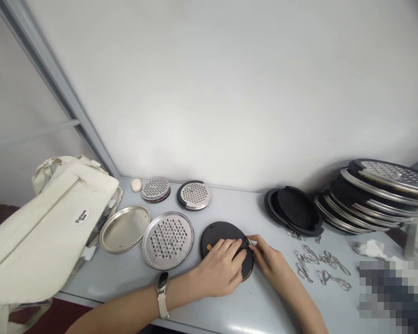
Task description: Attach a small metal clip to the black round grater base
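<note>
A black round plastic disc [221, 229] lies on the grey table, with a small orange spot on its top. My left hand [219, 269] presses down on it, fingers bent and close together. At the disc's right edge, my right hand [267, 257] pinches a small metal wire clip [250, 241], partly hidden by the fingertips. To the left of the disc is a round metal grater plate [169, 240], beside plain shallow metal discs [125, 229]. More looped wire clips [322, 262] lie loose to the right of my right hand.
Black round trays [294, 211] stand at the back right, beside a tall leaning stack of grater discs [376, 199]. Smaller graters [195, 195] and a pale egg-shaped object [136, 185] sit by the wall. A cream bag [55, 227] covers the left end.
</note>
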Available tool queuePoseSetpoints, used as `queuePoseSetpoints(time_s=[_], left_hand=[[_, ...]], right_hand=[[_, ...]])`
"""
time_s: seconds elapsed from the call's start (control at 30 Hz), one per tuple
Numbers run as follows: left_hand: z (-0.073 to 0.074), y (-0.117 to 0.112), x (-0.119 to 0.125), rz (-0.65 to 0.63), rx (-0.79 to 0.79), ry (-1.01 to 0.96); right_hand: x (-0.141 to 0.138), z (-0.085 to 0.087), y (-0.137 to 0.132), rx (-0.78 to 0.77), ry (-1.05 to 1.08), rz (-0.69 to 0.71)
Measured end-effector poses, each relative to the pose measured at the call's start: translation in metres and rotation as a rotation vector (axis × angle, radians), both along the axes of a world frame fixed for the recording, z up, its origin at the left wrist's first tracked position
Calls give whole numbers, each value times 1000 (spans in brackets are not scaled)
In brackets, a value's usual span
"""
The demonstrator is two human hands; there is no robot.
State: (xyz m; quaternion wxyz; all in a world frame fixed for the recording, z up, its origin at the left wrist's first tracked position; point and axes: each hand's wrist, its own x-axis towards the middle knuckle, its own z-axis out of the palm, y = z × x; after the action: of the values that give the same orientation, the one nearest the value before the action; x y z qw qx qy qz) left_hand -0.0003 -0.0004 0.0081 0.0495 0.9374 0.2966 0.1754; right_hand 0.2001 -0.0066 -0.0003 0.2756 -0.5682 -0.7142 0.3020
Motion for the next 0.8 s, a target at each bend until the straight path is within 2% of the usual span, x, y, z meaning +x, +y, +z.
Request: queuePoseSetpoints(time_s=[0.8], left_hand=[[-1, 1, 0, -13, 9, -6]], right_hand=[[0, -4, 3, 14, -35, -3]])
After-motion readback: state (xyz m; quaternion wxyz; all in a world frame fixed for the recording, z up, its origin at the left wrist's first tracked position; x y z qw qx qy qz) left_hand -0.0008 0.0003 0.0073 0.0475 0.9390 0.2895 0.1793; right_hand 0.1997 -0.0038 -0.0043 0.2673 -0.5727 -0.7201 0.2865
